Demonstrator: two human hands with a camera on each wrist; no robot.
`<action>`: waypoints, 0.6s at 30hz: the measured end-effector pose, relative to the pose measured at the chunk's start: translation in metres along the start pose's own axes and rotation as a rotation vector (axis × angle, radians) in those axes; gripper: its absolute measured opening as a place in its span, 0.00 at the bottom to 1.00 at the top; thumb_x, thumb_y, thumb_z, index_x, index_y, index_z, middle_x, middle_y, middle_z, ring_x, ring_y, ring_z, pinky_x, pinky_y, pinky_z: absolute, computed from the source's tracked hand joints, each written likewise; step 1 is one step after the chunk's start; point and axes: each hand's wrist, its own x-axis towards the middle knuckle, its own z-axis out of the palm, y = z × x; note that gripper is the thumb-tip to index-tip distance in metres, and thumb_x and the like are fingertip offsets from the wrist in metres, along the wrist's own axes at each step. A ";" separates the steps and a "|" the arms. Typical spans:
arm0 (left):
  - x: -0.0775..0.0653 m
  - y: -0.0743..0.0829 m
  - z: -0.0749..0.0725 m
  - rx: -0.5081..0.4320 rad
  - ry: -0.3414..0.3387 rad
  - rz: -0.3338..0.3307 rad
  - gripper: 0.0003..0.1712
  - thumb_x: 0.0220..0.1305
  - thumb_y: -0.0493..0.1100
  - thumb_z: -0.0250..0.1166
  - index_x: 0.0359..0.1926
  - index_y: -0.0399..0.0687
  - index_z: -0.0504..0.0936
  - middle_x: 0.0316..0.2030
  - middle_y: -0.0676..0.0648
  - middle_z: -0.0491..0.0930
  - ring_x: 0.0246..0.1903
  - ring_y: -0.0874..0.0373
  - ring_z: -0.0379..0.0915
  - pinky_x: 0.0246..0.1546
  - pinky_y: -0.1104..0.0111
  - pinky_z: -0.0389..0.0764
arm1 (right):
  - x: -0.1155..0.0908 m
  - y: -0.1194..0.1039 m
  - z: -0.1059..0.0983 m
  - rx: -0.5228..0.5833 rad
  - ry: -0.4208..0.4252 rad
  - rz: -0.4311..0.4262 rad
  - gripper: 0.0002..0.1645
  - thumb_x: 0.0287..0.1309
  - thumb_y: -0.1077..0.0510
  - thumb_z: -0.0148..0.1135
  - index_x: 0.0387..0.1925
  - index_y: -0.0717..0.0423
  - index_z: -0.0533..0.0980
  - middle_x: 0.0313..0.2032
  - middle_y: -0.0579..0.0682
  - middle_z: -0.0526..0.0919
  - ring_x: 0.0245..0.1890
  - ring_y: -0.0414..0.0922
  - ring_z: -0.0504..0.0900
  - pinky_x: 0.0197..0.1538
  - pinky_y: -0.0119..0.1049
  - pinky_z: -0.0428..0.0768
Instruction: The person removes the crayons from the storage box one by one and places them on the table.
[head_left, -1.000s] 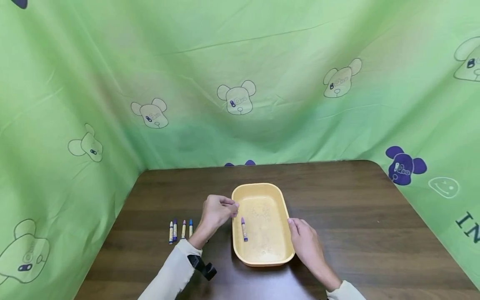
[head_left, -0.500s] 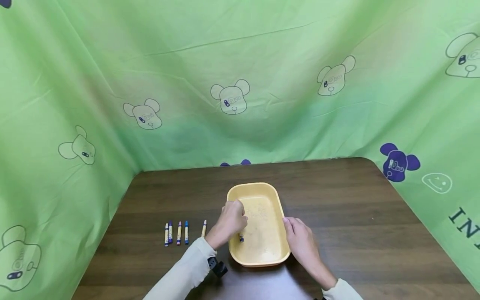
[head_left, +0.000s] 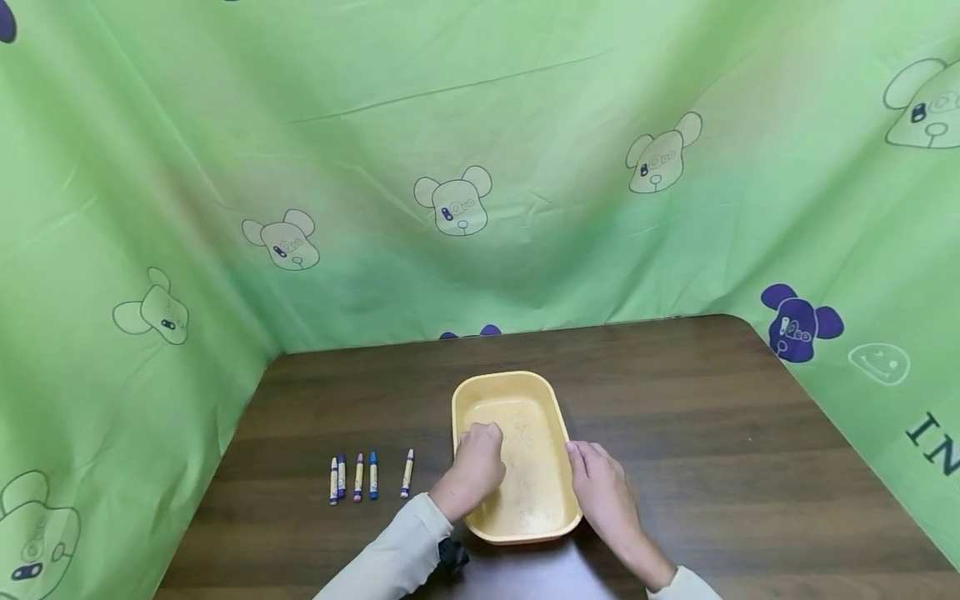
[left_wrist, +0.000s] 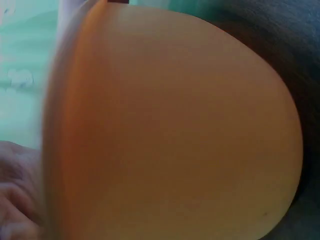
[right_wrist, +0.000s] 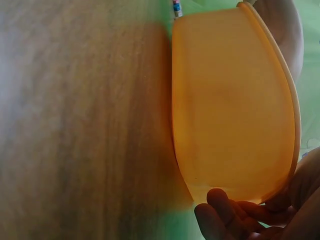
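A yellow plastic tray [head_left: 525, 508] sits on the table. My left hand [head_left: 478, 465] reaches into its left side, knuckles up and fingers bent downward; the fingertips and whatever they touch are hidden. My right hand [head_left: 604, 487] grips the right rim, thumb on top; in the right wrist view its fingers [right_wrist: 220, 207] curl against the outer wall. Left of the tray lie several crayons: a white one [head_left: 333, 482], a purple one [head_left: 341, 477], a pink one [head_left: 358, 477], a blue one [head_left: 373, 477] and a pale one [head_left: 407, 473] nearer the tray.
The brown wooden table [head_left: 675, 400] has its far edge against a green curtain [head_left: 360, 167] printed with bear heads. In the left wrist view, the tray's outer wall [left_wrist: 185, 125] fills most of the picture.
My left hand has moved from the tray's left rim rightward and down into it, covering the purple crayon seen there earlier. The pale crayon on the table has come into sight. My right hand stays put.
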 end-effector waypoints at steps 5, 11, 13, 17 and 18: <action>-0.002 0.004 0.000 0.099 0.048 0.021 0.10 0.45 0.24 0.66 0.22 0.41 0.77 0.21 0.41 0.81 0.23 0.44 0.82 0.22 0.60 0.82 | 0.001 -0.003 -0.003 0.002 -0.022 -0.013 0.19 0.77 0.54 0.50 0.52 0.60 0.82 0.48 0.57 0.87 0.49 0.60 0.85 0.50 0.58 0.82; -0.002 0.003 0.003 0.051 0.055 -0.017 0.10 0.45 0.23 0.65 0.22 0.39 0.77 0.23 0.39 0.82 0.24 0.43 0.83 0.22 0.60 0.83 | 0.003 -0.006 -0.006 -0.001 -0.019 -0.034 0.18 0.76 0.55 0.51 0.50 0.60 0.83 0.47 0.57 0.87 0.49 0.59 0.85 0.51 0.57 0.82; -0.003 0.004 0.004 0.076 0.072 -0.007 0.10 0.45 0.23 0.65 0.22 0.40 0.77 0.22 0.40 0.82 0.23 0.44 0.83 0.22 0.60 0.83 | 0.002 -0.006 -0.006 0.005 0.000 -0.038 0.17 0.75 0.56 0.52 0.47 0.61 0.84 0.45 0.57 0.87 0.47 0.58 0.86 0.49 0.56 0.82; 0.000 0.005 0.007 0.177 0.091 -0.002 0.09 0.48 0.25 0.67 0.21 0.42 0.79 0.21 0.42 0.83 0.23 0.47 0.84 0.22 0.62 0.83 | -0.001 -0.006 -0.004 0.003 0.028 -0.049 0.15 0.74 0.57 0.54 0.44 0.62 0.84 0.41 0.56 0.88 0.43 0.57 0.86 0.46 0.54 0.83; 0.001 0.005 0.008 0.195 0.086 -0.008 0.09 0.48 0.26 0.67 0.22 0.42 0.79 0.22 0.42 0.83 0.23 0.47 0.84 0.22 0.62 0.83 | -0.001 -0.006 -0.002 -0.005 0.032 -0.051 0.15 0.74 0.57 0.55 0.43 0.61 0.84 0.41 0.56 0.88 0.42 0.57 0.86 0.45 0.54 0.82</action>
